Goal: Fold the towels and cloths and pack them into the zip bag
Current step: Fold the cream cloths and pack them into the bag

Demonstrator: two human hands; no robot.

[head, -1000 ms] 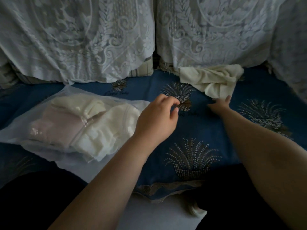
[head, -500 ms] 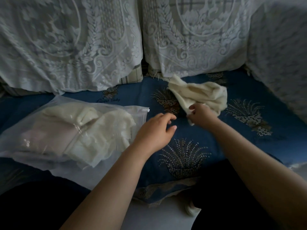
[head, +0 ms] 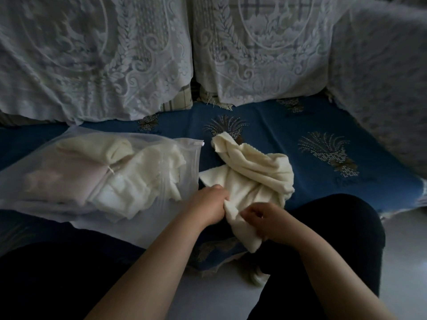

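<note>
Risk of a lumpy fold: cream towel (head: pixel 251 179) bunched on the blue sofa seat (head: pixel 323 125), just beside the zip bag (head: pixel 69 144), corners hidden. Left hand (head: pixel 211 204) gripping its near edge, fingers curled; right hand (head: pixel 268 219) pinching the same edge, both forearms reaching forward.

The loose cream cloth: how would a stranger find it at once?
On the blue seat cover, right of the zip bag, lies the cream cloth. Unlike the cloths folded inside the bag, it is crumpled, with both hands holding its near edge.
</note>
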